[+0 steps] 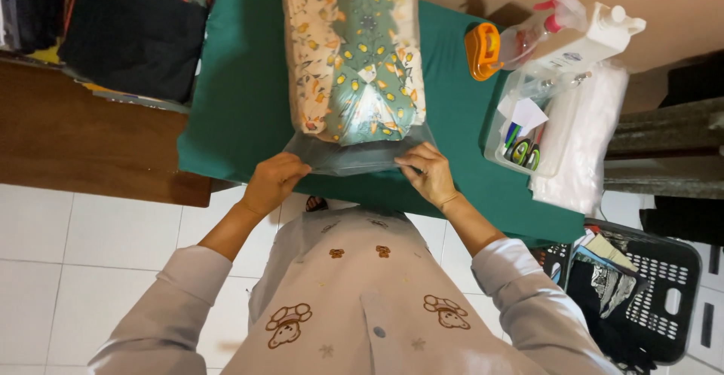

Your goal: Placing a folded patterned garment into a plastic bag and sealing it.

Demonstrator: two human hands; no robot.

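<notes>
Seen from above, the left hand [273, 183] and right hand [428, 173] each pinch a near corner of the open flap of a clear plastic bag [354, 153], each grip pressed together on the thin film at the edge of the tabletop [241, 111], which is covered in green cloth. The folded garment [354, 51] already sits fully inside the bag, so the packing looks largely done; the flap at the near end appears still unsealed and lies loose between the hands. The garment is a neat rectangle, cream fabric with small orange leaves around a green patterned panel. Further right stand a spray bottle [539, 32], an orange tape dispenser [483, 51] and a clear box [528, 130] of small items. A dark laundry basket [664, 284] sits on the floor.
</notes>
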